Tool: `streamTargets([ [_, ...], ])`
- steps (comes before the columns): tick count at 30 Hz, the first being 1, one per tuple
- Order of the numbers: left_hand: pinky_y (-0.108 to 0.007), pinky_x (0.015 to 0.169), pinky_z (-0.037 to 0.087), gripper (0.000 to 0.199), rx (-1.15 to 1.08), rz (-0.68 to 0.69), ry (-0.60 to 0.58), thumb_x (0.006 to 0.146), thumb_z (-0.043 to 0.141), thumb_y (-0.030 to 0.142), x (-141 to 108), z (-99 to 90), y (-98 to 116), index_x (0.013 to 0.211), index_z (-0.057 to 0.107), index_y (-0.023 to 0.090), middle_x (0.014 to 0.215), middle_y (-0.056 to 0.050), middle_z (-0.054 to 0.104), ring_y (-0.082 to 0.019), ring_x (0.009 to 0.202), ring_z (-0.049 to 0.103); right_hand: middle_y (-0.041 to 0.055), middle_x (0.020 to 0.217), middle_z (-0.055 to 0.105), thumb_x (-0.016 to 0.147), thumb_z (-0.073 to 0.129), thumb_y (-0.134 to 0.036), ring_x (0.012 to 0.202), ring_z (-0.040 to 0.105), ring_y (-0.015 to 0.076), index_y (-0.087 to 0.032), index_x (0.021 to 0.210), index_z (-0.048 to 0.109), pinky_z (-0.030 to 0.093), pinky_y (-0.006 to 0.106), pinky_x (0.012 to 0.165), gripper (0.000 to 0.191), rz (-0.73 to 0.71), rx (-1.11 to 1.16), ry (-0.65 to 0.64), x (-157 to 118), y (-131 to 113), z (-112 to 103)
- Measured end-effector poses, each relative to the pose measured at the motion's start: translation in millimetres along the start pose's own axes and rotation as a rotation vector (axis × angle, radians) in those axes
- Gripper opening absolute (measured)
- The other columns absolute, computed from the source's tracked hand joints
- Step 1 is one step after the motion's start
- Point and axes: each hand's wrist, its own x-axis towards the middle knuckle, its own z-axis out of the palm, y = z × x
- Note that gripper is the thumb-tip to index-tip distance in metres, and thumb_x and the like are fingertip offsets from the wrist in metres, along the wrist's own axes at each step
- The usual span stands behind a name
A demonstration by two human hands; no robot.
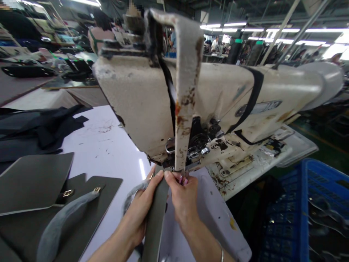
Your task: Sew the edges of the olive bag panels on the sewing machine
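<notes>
A cream sewing machine (141,98) with chipped, rusty paint stands before me. My left hand (144,203) grips the left side of a narrow grey-green panel (156,222), close under the machine's needle area. My right hand (184,198) pinches the same panel at its far end, thumb beside the left thumb. Something small and pink (183,179) shows at the right fingers; its kind cannot be made out. A plastic-wrapped strap (132,193) with a metal fitting lies by my left hand. The needle and the panel's far tip are hidden.
Grey-green bag panels (109,189) with a plastic-wrapped handle (67,214) lie on the white tabletop (100,142) at left. Behind them is dark fabric (40,127). A blue plastic crate (289,203) with wrapped pieces stands at lower right. Several people work in the background.
</notes>
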Motion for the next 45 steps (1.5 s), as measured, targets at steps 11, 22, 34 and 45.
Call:
streamTargets([
  [11, -0.022, 0.081, 0.061, 0.046, -0.474, 0.052, 0.055, 0.091, 0.068, 0.039, -11, 47.3, -28, 0.136, 0.059, 0.035, 0.127, 0.0, 0.072, -0.016, 0.094, 0.075, -0.0012, 0.054, 0.058, 0.067, 0.08, -0.026, 0.05, 0.048, 0.0103, -0.014, 0.058, 0.07, 0.04, 0.024, 0.052, 0.019, 0.189, 0.105, -0.206, 17, -19, -31],
  [22, -0.023, 0.089, 0.06, 0.045, -0.536, 0.266, 0.106, 0.085, 0.075, 0.029, 2, 56.8, -18, 0.128, 0.064, 0.029, 0.112, -0.003, 0.076, -0.018, 0.102, 0.074, 0.0008, 0.056, 0.061, 0.062, 0.086, -0.033, 0.052, 0.052, 0.0121, -0.015, 0.056, 0.067, 0.043, 0.025, 0.052, 0.027, 0.197, -0.01, -0.197, 26, -27, -34],
  [34, -0.025, 0.078, 0.062, 0.047, -0.541, 0.29, 0.064, 0.082, 0.079, 0.03, 13, 53.3, -18, 0.125, 0.063, 0.024, 0.091, -0.001, 0.077, -0.015, 0.075, 0.074, 0.0062, 0.067, 0.075, 0.077, 0.081, -0.04, 0.061, 0.067, 0.0185, -0.015, 0.068, 0.078, 0.051, 0.027, 0.061, 0.027, 0.069, -0.169, -0.307, 23, -29, -51],
  [45, -0.026, 0.062, 0.06, 0.069, -0.514, 0.257, 0.084, 0.083, 0.077, 0.038, 20, 53.5, -18, 0.147, 0.051, 0.037, 0.105, -0.004, 0.078, -0.013, 0.058, 0.068, 0.0073, 0.058, 0.069, 0.075, 0.086, -0.04, 0.055, 0.063, 0.0177, -0.015, 0.063, 0.074, 0.056, 0.034, 0.066, 0.031, -0.596, -0.392, 0.414, 68, -93, -171],
])
